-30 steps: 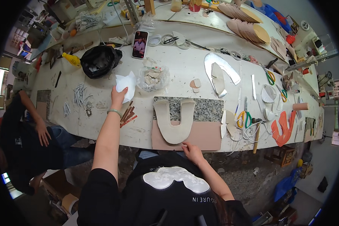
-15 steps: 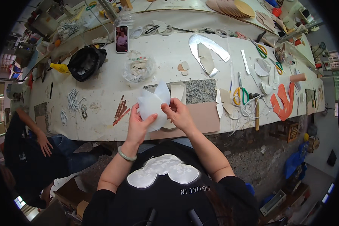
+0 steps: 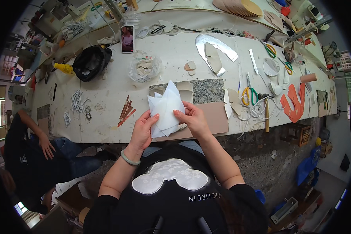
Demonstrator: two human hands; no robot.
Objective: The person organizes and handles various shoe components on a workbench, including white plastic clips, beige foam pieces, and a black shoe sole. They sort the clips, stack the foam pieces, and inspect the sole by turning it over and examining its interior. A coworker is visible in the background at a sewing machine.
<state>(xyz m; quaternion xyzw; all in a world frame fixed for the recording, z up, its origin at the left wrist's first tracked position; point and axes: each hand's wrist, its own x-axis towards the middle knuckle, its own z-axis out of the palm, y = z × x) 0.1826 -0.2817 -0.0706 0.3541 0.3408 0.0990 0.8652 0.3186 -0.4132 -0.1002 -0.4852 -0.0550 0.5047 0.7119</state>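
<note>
Several thin white cut sheets (image 3: 168, 111), pointed at the top and overlapping like a fan, are held up between both hands over the table's near edge. My left hand (image 3: 143, 126) grips their left side, its thumb on the front. On the right side my right hand (image 3: 193, 117) pinches them with thumb and fingers. Beneath and behind the sheets lie a speckled stone slab (image 3: 206, 91) and a pinkish-brown board (image 3: 214, 119). A cream cut piece (image 3: 186, 86) rests on the slab, partly hidden by the sheets.
Left of my hands lie brown-red strips (image 3: 125, 113) and white cords (image 3: 78, 102). A black bag (image 3: 90, 64), a phone (image 3: 127, 39) and a plastic bag of scraps (image 3: 144, 68) stand farther back. Scissors (image 3: 250, 93), a hammer (image 3: 266, 113) and orange-red pieces (image 3: 294, 102) lie right. A co-worker's hand (image 3: 46, 146) is at left.
The white sheets have turned more upright and spread wider toward the right. My right hand has shifted slightly right and down, and both hands keep their hold.
</note>
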